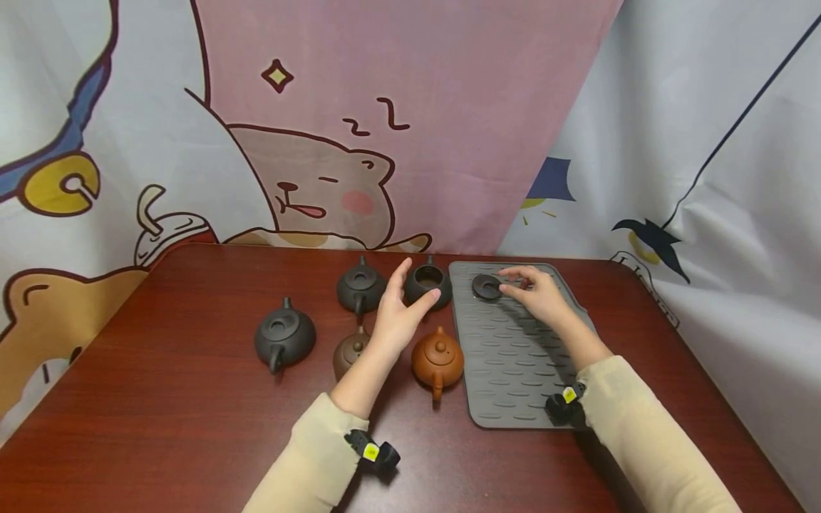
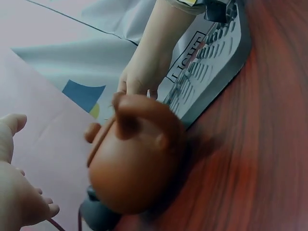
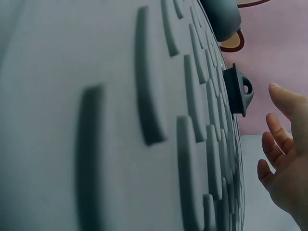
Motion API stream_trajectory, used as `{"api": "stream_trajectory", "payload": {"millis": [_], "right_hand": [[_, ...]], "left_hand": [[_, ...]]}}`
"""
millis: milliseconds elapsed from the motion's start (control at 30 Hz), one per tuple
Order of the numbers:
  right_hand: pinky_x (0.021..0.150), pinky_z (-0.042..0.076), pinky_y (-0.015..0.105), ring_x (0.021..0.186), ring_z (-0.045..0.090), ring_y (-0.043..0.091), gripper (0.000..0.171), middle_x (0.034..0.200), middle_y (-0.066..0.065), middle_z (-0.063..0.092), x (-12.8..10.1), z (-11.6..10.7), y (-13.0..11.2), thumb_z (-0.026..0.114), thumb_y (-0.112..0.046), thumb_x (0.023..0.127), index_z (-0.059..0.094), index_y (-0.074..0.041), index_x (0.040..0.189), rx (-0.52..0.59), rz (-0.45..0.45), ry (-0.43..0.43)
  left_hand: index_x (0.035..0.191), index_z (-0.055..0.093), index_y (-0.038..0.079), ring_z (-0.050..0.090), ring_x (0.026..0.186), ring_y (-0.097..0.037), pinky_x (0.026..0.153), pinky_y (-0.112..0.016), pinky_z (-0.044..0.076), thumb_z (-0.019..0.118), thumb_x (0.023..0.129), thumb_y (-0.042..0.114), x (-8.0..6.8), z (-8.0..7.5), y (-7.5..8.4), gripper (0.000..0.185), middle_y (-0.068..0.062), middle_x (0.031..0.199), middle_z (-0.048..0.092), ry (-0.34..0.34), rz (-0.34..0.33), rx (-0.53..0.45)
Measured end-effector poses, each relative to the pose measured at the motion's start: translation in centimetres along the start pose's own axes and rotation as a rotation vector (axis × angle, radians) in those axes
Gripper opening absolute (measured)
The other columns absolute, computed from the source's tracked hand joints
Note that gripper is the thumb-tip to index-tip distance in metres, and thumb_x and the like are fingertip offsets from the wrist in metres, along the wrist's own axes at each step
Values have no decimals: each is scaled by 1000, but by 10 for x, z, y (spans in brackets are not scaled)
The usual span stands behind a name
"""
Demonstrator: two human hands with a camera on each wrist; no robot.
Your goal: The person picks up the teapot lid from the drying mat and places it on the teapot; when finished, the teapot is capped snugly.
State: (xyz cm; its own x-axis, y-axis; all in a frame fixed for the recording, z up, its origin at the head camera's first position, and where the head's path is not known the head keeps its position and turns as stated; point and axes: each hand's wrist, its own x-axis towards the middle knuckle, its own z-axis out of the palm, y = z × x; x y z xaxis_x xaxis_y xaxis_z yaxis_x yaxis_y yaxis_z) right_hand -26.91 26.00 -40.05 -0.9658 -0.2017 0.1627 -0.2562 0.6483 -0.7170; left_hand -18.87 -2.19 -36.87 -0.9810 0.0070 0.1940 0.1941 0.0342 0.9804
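the left hand (image 1: pixel 398 313) hovers open-fingered beside the lidless dark teapot (image 1: pixel 427 283), just left of the grey mat (image 1: pixel 513 370) — holding nothing. the right hand (image 1: pixel 539 293), fingers loose, sits by the dark lid (image 1: pixel 487 286) on the mat's far end; contact is unclear. a brown teapot (image 1: pixel 350 353) is partly hidden behind the left wrist.

1. The table (image 1: pixel 160 427) is dark reddish-brown with a wood grain.
2. The mat (image 1: pixel 513 370) on the table is grey, patterned with rows of raised dashes.
3. The lid (image 1: pixel 487 286) at the mat's far end is dark grey.
4. Left of the mat, the nearest teapot (image 1: pixel 437 360) is orange-brown; the brown teapot (image 1: pixel 349 352) beyond it is duller.
5. The three other teapots (image 1: pixel 284 336) are charcoal.
6. Both sleeves (image 1: pixel 648 427) are cream.
7. The backdrop (image 1: pixel 398 107) behind the table is pink and white with cartoon animals.
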Motion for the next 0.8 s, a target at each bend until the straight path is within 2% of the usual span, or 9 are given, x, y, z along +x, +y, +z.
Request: {"api": "stream_trajectory", "payload": {"millis": [167,300,533,633,800], "right_hand": [[66,41,40,87,46,26,38,118,16,52,3,0,3,63,-27,94,60,-7,126,-15,11,-7],[67,42,40,87,47,26,38,118,16,52,7,2,2,64,-27,94,60,-8,127,-25,21,-22],[68,43,42,89,49,29,38,122,16,51,10,2,0,63,-26,94,59,-11,129,-42,28,-73],[70,44,43,96,50,30,39,125,15,50,12,2,-1,63,-27,94,59,-12,130,-45,44,-94],[71,42,43,99,49,30,37,129,14,48,16,3,-2,63,-27,95,60,-14,129,-43,66,-127]], "left_hand": [[148,35,13,27,138,-29,109,-48,24,70,88,19,5,12,-10,70,-11,151,32,62,-35,-36],[148,35,13,28,138,-29,109,-47,25,69,88,19,10,18,-22,69,-10,151,32,116,-68,-48],[148,35,10,27,137,-29,109,-45,25,67,89,16,13,23,-42,67,-13,151,30,181,-108,-60],[147,35,10,27,138,-28,109,-44,24,66,90,16,14,24,-46,66,-12,151,30,200,-123,-60],[147,37,9,28,137,-26,109,-42,24,65,90,15,17,26,-52,64,-12,150,32,226,-147,-66]]}}
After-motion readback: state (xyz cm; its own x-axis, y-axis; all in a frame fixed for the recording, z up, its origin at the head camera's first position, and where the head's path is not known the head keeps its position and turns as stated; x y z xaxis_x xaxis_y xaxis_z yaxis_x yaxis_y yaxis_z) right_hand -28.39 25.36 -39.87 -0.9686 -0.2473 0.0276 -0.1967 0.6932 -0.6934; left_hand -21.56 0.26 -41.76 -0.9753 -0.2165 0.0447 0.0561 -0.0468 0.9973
